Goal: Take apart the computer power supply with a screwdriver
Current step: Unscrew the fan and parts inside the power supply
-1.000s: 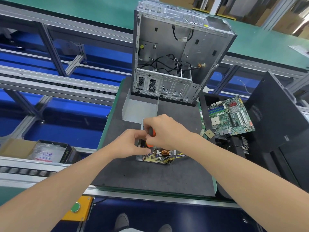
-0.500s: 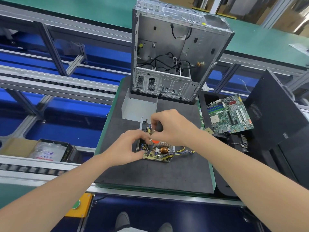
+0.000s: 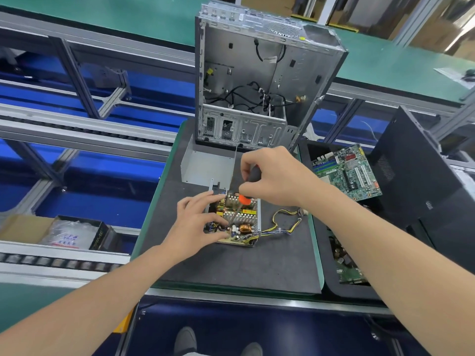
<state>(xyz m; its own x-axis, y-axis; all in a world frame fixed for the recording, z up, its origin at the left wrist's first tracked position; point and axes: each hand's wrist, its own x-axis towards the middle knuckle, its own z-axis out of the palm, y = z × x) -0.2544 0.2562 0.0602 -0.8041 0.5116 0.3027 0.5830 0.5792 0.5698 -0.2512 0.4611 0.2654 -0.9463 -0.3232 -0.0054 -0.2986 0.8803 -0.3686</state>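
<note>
The opened power supply [image 3: 240,222] lies on a dark grey mat [image 3: 231,265], its circuit board with heat sinks, a copper coil and yellow wires exposed. My left hand [image 3: 198,223] rests on its left side, fingers spread over the board and holding it. My right hand [image 3: 272,176] grips a screwdriver [image 3: 244,201] with a black and orange handle. The shaft slants down-left, and its tip sits in the board near my left fingertips. The supply's grey metal cover [image 3: 205,165] lies just behind it on the mat.
An empty silver computer case [image 3: 257,80] stands upright at the mat's far end. To the right, a black tray holds a green motherboard [image 3: 347,173], beside a black case panel [image 3: 424,191]. A box with bagged parts [image 3: 72,235] sits at left on a roller conveyor.
My right hand has lifted up and away from me, tilting the screwdriver so more of its orange collar and shaft show. My left hand has spread flatter over the board's left side.
</note>
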